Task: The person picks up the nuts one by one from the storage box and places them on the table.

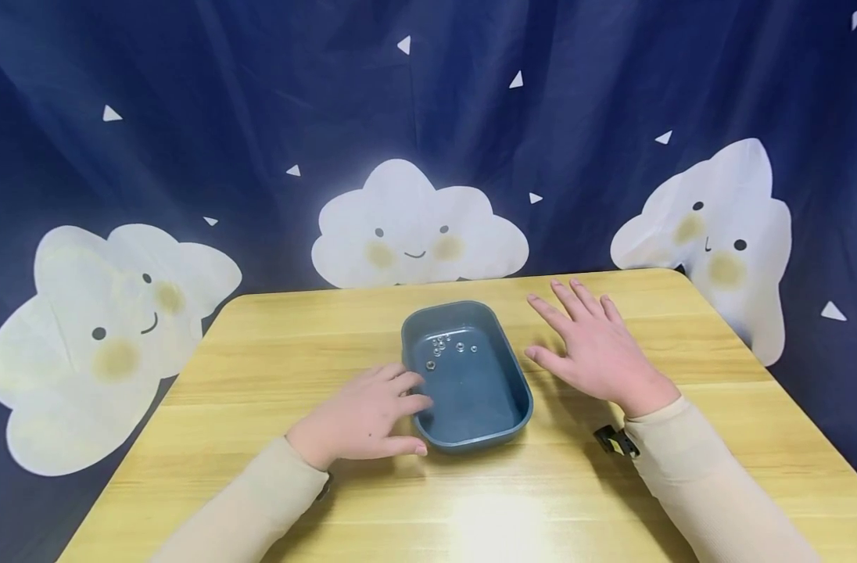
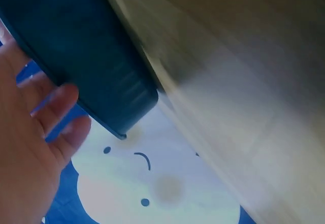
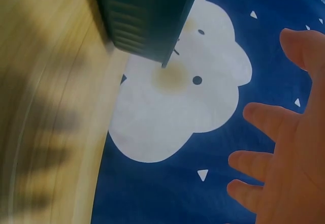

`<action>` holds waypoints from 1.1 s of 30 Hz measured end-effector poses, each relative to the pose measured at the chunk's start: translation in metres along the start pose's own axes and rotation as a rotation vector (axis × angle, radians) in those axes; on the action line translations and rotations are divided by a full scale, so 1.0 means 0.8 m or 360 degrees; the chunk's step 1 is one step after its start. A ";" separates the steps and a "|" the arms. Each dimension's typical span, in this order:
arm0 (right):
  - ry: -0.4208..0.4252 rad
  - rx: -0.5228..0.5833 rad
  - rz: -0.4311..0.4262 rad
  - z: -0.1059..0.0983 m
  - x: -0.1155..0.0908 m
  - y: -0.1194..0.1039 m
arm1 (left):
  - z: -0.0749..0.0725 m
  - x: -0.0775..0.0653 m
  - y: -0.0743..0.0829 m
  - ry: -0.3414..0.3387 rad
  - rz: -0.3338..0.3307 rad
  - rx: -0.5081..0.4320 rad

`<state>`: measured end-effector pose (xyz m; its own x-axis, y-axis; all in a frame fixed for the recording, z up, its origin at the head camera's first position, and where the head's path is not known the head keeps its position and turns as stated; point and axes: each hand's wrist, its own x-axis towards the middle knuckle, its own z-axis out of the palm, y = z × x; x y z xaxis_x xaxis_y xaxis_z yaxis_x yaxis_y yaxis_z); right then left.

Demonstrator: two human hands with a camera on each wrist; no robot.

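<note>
A dark blue rectangular plastic bin with rounded corners sits on the table. Toward its far left inside lie several small shiny ring-like pieces, too small to tell exactly. My left hand is at the bin's left side, its fingers loosely bent over the rim and its thumb near the front corner. In the left wrist view the fingertips overlap the rim; whether they touch it I cannot tell. My right hand hovers to the right of the bin with fingers spread, holding nothing. The right wrist view shows it apart from the bin.
The light wood table has rounded far corners. Behind it hangs a dark blue curtain printed with white smiling clouds and small triangles. A black clip-like piece shows at the right sleeve cuff.
</note>
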<state>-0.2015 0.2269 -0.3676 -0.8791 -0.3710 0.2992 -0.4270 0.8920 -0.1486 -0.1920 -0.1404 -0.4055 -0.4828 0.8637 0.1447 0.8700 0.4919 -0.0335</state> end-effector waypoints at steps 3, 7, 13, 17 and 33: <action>-0.0010 0.0006 0.0003 0.001 0.001 -0.001 | 0.003 0.003 0.001 0.0031 -0.0032 0.0018; -0.0019 0.0010 0.0008 0.003 0.002 -0.001 | 0.006 0.005 0.001 0.0060 -0.0080 0.0008; -0.0051 0.0008 0.0016 0.005 0.003 -0.002 | 0.015 0.012 -0.004 0.0085 -0.0038 -0.0040; -0.0068 0.0010 -0.0004 0.006 0.004 -0.004 | 0.018 0.019 -0.005 0.0102 -0.0001 -0.0078; -0.0032 0.0113 -0.0151 0.007 0.008 -0.017 | 0.018 0.030 -0.006 0.0065 0.0003 -0.0273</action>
<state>-0.2026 0.2107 -0.3686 -0.8378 -0.4586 0.2962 -0.5217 0.8324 -0.1868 -0.2095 -0.1208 -0.4158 -0.4794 0.8578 0.1853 0.8771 0.4611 0.1348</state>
